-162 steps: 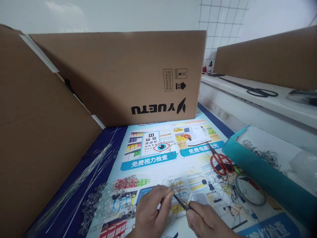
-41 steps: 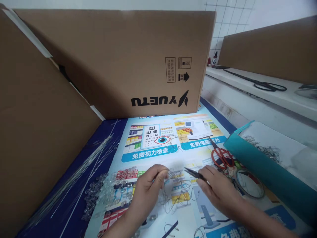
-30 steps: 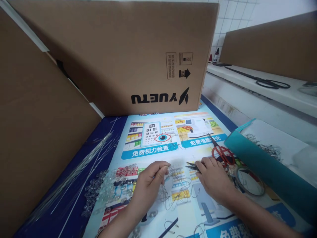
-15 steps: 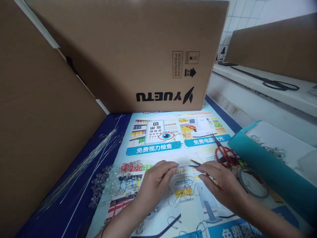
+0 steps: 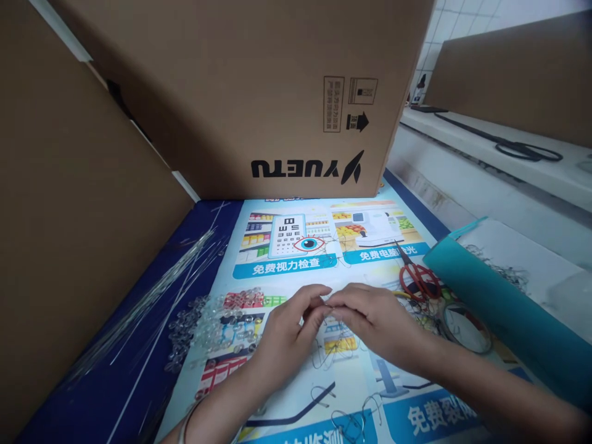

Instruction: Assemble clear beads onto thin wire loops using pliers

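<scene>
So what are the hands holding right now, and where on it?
The left hand and right hand meet fingertip to fingertip over the thin wire loops, pinching something small; what it is cannot be told.

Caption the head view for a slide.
Left hand and right hand meet fingertip to fingertip over wire loops, beside clear beads and red scissors.

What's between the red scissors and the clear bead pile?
Head view: both hands, left hand and right hand, fingertips meeting over thin wire loops, lie between red scissors and bead pile.
</scene>
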The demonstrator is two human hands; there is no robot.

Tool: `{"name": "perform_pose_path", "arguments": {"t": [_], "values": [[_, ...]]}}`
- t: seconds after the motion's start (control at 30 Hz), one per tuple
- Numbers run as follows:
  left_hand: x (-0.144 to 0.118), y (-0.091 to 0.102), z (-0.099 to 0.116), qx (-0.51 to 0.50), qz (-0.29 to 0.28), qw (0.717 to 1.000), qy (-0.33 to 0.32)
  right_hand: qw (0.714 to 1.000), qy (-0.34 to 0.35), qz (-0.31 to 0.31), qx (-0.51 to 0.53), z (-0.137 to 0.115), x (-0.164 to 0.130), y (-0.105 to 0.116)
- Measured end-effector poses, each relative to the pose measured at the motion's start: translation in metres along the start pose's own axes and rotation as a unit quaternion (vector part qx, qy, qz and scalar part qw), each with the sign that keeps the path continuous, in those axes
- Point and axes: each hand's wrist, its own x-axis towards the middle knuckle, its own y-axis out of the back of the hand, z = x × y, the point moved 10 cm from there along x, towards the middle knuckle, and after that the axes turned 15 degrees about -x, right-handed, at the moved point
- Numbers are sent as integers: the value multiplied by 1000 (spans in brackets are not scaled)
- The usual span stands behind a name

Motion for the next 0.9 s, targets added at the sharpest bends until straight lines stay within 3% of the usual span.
{"name": "perform_pose_path", "arguments": {"t": [0.23, 0.37, 0.5, 0.67, 0.9], "values": [[1, -3, -19, -167, 16, 983, 80, 998, -46, 18, 44, 14, 7, 0], [0, 5, -26, -162, 59, 981, 86, 993, -54, -24, 98, 17, 10, -14], [2, 5, -27, -193, 58, 975, 95, 985, -59, -51, 157, 22, 13, -22], [4, -3, -28, -269, 31, 956, 112, 969, -83, -19, 232, 31, 16, -20], [1, -1, -35, -224, 47, 965, 130, 966, -89, 12, 243, 29, 13, -19]]}}
